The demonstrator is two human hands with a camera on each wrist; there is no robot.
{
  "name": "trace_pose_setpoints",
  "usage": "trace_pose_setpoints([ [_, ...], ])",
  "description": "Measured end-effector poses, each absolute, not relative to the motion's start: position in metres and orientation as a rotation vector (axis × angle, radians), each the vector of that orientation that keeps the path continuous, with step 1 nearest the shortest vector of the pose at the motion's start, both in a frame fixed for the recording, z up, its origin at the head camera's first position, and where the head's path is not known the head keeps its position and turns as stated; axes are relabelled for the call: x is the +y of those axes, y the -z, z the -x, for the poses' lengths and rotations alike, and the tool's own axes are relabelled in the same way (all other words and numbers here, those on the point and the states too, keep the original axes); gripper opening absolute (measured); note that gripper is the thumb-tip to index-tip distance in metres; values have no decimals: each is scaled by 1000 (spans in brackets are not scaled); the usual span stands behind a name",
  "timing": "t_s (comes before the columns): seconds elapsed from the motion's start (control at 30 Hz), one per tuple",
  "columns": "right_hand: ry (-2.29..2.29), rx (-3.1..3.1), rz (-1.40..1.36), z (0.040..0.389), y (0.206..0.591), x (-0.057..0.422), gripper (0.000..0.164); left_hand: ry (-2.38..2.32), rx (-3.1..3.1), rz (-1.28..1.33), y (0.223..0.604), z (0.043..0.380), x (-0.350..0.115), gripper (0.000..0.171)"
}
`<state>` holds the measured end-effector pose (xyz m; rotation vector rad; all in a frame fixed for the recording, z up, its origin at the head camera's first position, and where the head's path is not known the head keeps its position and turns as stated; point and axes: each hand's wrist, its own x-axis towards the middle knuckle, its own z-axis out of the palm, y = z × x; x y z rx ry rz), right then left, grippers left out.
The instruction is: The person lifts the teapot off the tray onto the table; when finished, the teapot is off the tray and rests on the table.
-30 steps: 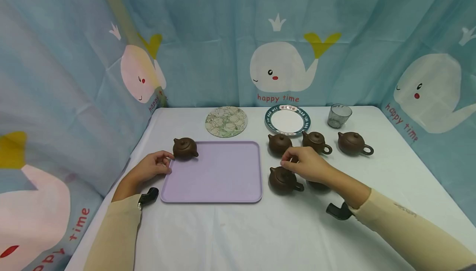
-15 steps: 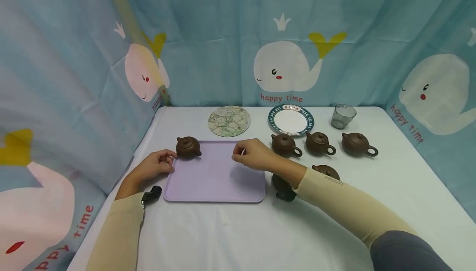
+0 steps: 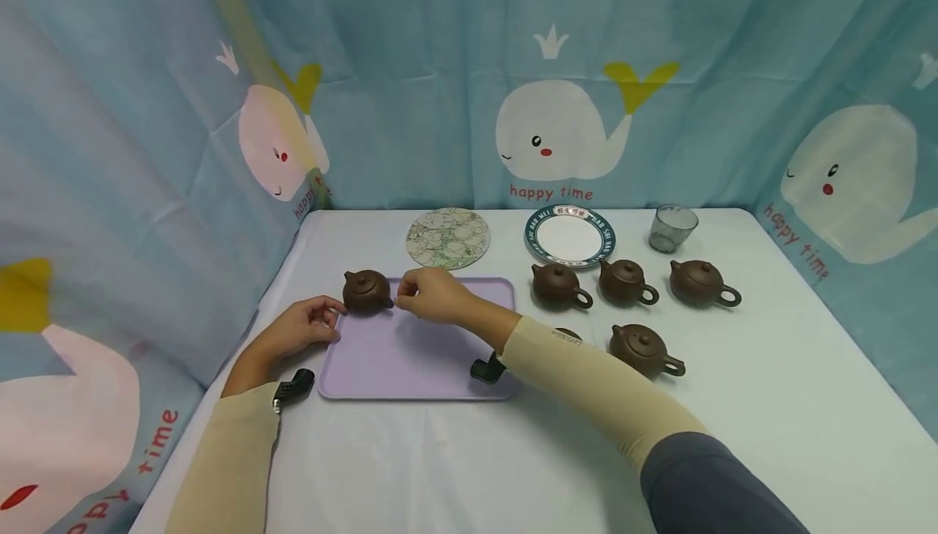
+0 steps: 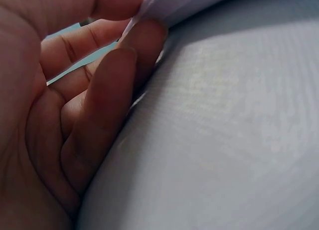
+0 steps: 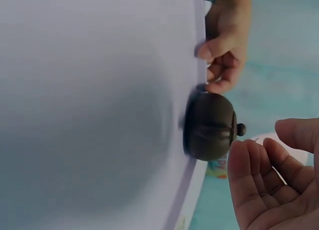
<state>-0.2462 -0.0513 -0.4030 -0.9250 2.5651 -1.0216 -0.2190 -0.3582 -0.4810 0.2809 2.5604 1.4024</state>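
Note:
A small brown teapot (image 3: 366,291) stands at the back left corner of the lilac tray (image 3: 440,361). My left hand (image 3: 296,329) holds the tray's left edge, thumb on top and bent fingers at its side, as the left wrist view also shows. My right hand (image 3: 437,296) hovers over the back of the tray, its fingertips just right of the teapot's handle. In the right wrist view the right thumb (image 5: 298,134) stands apart from the fingers, nothing between them. Whether a fingertip touches the teapot I cannot tell.
Right of the tray stand several more brown teapots, among them a front one (image 3: 641,349); another is mostly hidden under the right sleeve (image 3: 586,371). Behind lie a patterned round mat (image 3: 449,238), a green-rimmed plate (image 3: 532,234) and a glass cup (image 3: 670,229).
My right hand has swept left from the teapots at the right, across the tray, to beside the teapot on it. My left hand has stayed at the tray edge.

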Motion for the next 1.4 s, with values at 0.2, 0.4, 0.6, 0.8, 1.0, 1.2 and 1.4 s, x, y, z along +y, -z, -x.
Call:
trace_pose_setpoints([
  [0.2,1022,2578,881,258,418,-72,15,-1414,2542,-289,479,218,-356,46],
  [0.4,997,2649,801,262,428,-89,21,-1409,2540,-300,459,207,-346,44],
  [0.6,1008,2669,736,261,439,-99,20,-1395,2543,-282,464,207,-347,44],
  [0.8,1053,2708,713,258,445,-100,18,-1394,2569,-264,478,215,-355,44],
  [1.0,1109,2726,685,259,446,-97,16,-1397,2581,-275,477,217,-355,43],
  [1.2,1141,2706,654,258,442,-89,15,-1402,2573,-292,477,218,-355,43],
  [1.4,1137,2687,632,253,430,-77,16,-1403,2584,-302,479,216,-356,43],
])
